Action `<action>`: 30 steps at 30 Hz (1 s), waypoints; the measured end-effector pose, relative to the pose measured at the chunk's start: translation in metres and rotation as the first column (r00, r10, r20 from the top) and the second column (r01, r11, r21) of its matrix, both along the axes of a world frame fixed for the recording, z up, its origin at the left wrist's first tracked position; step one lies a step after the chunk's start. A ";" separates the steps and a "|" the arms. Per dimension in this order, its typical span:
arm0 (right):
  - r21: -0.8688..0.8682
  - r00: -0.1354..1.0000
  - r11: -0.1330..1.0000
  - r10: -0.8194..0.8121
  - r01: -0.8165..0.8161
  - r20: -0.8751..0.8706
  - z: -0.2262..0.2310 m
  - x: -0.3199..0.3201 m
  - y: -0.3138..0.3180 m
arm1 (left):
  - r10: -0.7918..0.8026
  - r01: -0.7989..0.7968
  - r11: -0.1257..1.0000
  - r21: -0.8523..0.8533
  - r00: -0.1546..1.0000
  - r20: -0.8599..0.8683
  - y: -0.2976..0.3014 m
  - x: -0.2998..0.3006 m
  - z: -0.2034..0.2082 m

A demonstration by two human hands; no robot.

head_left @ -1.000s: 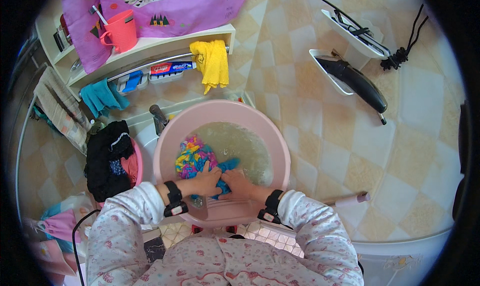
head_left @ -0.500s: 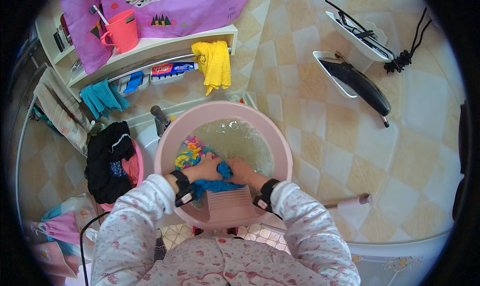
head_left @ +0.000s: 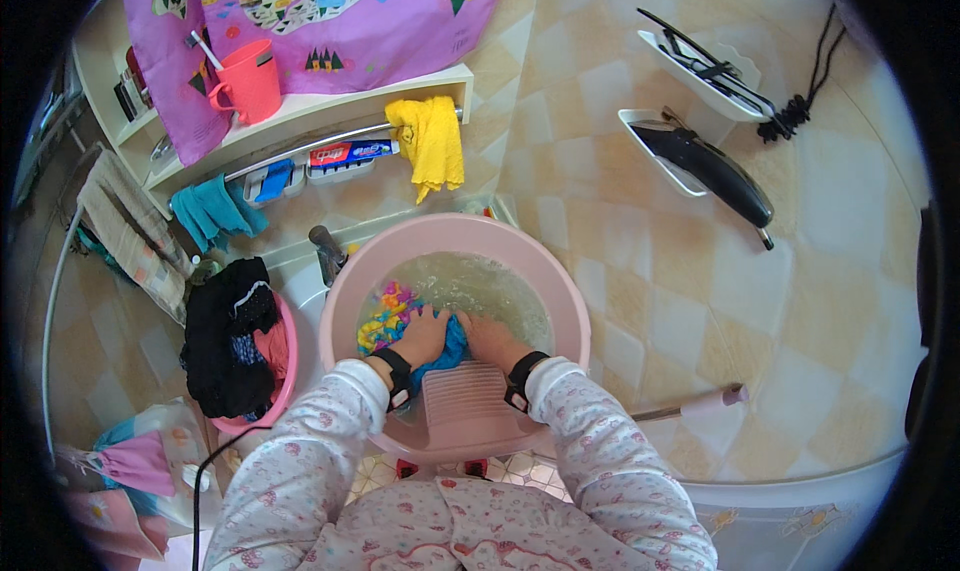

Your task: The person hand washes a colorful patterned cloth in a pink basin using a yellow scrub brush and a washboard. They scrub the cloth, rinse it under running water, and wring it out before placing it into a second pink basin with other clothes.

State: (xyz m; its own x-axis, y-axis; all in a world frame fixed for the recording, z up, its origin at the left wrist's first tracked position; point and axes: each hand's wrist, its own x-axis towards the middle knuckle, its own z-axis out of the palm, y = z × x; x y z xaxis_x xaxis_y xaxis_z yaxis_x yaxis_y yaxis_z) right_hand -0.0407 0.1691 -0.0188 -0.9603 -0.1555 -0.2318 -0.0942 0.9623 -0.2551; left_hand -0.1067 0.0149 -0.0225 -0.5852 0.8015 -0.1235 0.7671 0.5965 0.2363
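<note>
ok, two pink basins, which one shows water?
The pale-pink basin: cloudy water, a ribbed washboard panel, left hand and right hand inside. The brighter pink basin to its left is heaped with clothes; no water shows there.

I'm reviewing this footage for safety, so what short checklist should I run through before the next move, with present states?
1. Left hand on the colourful cloth or blue cloth: ok, it rests against them.
2. Right hand gripping the blue cloth: cannot tell; it is close by, but its fingertips are unclear.
3. Water in the pink basin: ok, cloudy water is visible.
4. Ribbed panel uncovered: ok, mostly bare, with blue cloth at its edge.
5. Sleeves dry: cannot tell; both cuffs reach over the basin.
6. Dark clothes kept apart: ok, piled in the separate pink tub.
</note>
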 end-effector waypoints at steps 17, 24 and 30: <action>-0.478 0.982 0.862 -0.105 0.168 0.156 -0.019 0.010 0.003 | -0.074 0.071 0.996 0.050 0.995 0.063 -0.008 0.018 -0.002; -0.087 0.967 0.968 -0.223 0.234 0.125 -0.007 0.046 -0.008 | 0.298 -0.203 0.945 -0.255 0.855 0.424 -0.007 0.040 0.030; -0.142 0.991 0.989 -0.062 0.046 -0.116 0.023 0.101 -0.036 | 0.217 -0.210 0.976 -0.062 0.882 0.419 -0.034 0.092 0.032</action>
State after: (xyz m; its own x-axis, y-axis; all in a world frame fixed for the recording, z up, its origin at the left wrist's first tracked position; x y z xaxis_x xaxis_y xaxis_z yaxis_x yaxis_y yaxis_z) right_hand 0.0599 0.1331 0.0044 -0.9876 -0.1252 -0.0948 -0.0808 0.9228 -0.3766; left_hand -0.0144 -0.0188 0.0095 -0.6322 0.6594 -0.4068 0.4517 0.7403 0.4979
